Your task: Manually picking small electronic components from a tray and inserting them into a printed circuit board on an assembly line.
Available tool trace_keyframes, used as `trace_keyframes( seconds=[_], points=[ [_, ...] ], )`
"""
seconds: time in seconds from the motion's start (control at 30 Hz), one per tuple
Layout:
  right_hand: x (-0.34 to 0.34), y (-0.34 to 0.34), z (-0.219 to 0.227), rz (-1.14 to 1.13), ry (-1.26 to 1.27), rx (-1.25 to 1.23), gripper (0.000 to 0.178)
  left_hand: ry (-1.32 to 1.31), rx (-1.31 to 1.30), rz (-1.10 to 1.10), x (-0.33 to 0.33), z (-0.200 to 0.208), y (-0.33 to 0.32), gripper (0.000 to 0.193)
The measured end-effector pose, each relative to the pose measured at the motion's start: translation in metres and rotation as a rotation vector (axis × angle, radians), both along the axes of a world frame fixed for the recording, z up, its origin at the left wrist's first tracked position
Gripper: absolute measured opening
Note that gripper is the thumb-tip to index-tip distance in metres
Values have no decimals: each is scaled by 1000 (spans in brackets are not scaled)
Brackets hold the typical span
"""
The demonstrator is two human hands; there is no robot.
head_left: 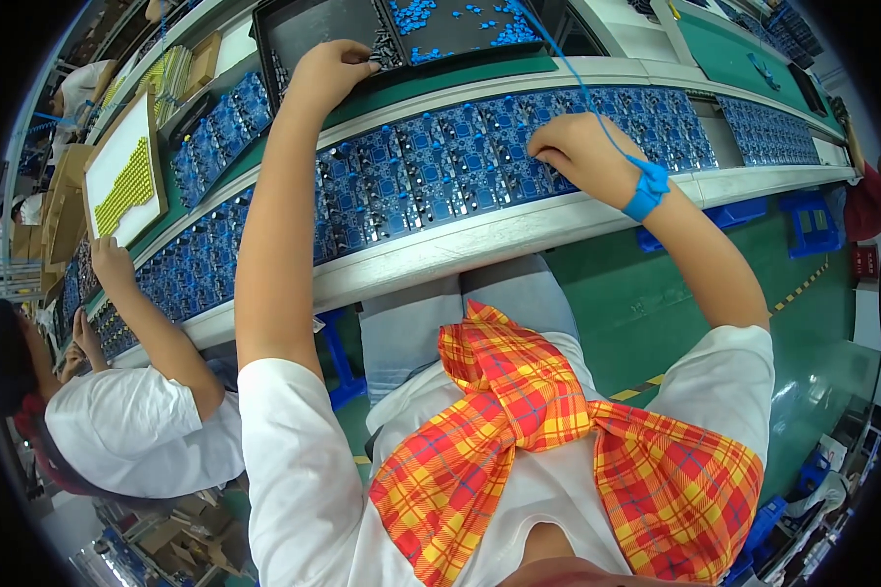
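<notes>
My left hand [331, 76] is over the near side of a black tray [315, 22], its thumb and fingers closed beside a heap of small dark cylindrical components [387, 44]. Whatever those fingertips hold is too small to make out. Over a long row of blue circuit boards [401, 171], my right hand [579, 152] has its fingers curled down toward the board surface; the tips are partly hidden. A blue wrist strap [648, 191] with a blue cord [582, 83] circles my right wrist. Small components stand on the boards.
Small blue components [416, 18] lie in the tray's right section. A pale rail [480, 233] borders the boards on my side. At left, a co-worker's hand [114, 264] is by the line, near a white board of yellow parts [127, 191]. More blue boards [768, 132] lie far right.
</notes>
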State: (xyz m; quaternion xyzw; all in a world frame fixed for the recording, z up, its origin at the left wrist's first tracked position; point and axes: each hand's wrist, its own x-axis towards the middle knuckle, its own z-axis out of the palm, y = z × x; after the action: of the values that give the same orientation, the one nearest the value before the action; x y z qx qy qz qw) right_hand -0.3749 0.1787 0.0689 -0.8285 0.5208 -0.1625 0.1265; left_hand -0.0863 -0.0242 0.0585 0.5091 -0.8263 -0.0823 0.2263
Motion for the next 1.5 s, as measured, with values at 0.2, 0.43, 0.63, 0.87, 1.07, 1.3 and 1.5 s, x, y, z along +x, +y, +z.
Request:
trace_keyframes(
  seconds=[0.2,0.43,0.63,0.87,1.07,1.3,1.5],
  points=[
    [4,0,0,3,41,-4,9,-85,53,12,-7,0,-1,24],
    [10,4,1,13,87,-49,9,-63,-191,18,2,-2,8,24],
    [6,-5,12,21,111,-27,12,69,-89,-132,-17,20,75,22],
    [-7,-115,21,-78,-226,-266,18,235,498,-447,-38,36,129,19],
    [45,-182,-18,-156,-204,-198,17,299,561,-398,-51,37,140,17],
    [70,-232,-47,-227,-32,-94,23,60,145,-655,-75,13,164,11],
    [60,-202,-36,-178,-292,-97,16,-115,-52,-701,-71,7,171,12]
  ],
)
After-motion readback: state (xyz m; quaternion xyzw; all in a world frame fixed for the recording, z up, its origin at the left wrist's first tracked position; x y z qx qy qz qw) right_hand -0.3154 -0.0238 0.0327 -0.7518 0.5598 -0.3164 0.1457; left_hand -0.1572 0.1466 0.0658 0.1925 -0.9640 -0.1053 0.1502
